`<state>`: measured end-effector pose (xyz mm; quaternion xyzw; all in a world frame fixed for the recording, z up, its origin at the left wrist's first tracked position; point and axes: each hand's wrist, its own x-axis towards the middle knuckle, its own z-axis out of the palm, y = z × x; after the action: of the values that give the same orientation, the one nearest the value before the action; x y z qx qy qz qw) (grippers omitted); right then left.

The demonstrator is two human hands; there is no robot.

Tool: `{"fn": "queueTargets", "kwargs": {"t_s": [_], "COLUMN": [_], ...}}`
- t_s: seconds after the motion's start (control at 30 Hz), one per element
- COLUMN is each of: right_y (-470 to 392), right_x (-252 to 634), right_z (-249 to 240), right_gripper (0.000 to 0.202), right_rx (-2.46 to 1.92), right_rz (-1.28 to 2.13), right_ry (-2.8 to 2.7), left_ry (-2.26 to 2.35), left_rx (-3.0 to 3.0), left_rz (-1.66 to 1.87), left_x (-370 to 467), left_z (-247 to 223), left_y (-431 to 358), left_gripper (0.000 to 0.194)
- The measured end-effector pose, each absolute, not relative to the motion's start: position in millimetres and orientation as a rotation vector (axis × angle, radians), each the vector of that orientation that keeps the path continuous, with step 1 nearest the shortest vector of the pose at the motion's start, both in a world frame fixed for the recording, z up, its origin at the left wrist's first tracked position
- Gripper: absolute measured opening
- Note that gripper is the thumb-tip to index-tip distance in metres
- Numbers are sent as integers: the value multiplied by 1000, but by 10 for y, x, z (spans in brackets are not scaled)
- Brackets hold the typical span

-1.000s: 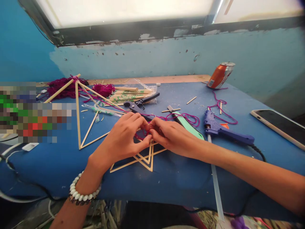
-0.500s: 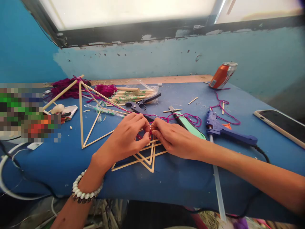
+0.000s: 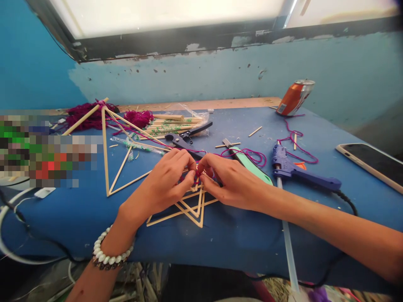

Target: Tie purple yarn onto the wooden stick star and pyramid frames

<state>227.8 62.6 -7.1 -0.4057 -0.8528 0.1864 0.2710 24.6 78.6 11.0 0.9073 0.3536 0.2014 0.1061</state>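
Observation:
My left hand [image 3: 168,178] and my right hand [image 3: 231,180] meet over the middle of the blue table. The fingertips of both hands are pinched on magenta yarn [image 3: 198,171] wrapped at a joint of thin wooden sticks. Below them lies a star-shaped stick frame [image 3: 163,219], its upper part hidden by my hands. Farther left stands a larger frame of sticks [image 3: 105,151], its top bound with magenta yarn. A strand runs from there toward my fingers. The exact grip on the yarn is partly covered by my fingers.
Behind my hands lie pruning shears [image 3: 178,140], bagged sticks [image 3: 176,126] and a yarn pile [image 3: 83,117]. A green-handled tool [image 3: 252,165], blue glue gun [image 3: 285,165], phone [image 3: 371,167] and tilted can [image 3: 292,98] are on the right. Pixelation hides the left side.
My fingertips have drawn slightly apart at the joint, and more of the magenta wrapping shows between them. My right hand's fingers are less bunched. The stick frames have barely shifted.

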Motion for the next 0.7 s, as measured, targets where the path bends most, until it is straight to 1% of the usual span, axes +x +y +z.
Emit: {"fn": "queueTargets", "kwargs": {"t_s": [0.1,0.23,0.43,0.53,0.6,0.7], "right_y": [648,694,764,785,789,784], "right_x": [2263,2262,2292,2310,2317,2320], "right_z": [-86,-116,-185,-212,-216,-201], "right_gripper": [5,4,3,7,11,11], "right_rx": [-1074,-1034,-1046,-1062,-1056,-1060], "right_rz": [569,776,1078,1102,1087,1034], "right_ry": [-2232,-2121,-2088,-2080,-2083,-2108], "left_ry": [1012,997,1022,1038,1044,1030], "left_rx": [2672,2677,2677,2669,2685,2707], "left_rz": [600,602,627,624,629,648], "left_x": [238,225,213,221,232,253], "left_z": [98,72,68,83,87,81], "left_y": [789,799,791,785,792,814], "left_gripper": [15,17,11,3,3,5]}}
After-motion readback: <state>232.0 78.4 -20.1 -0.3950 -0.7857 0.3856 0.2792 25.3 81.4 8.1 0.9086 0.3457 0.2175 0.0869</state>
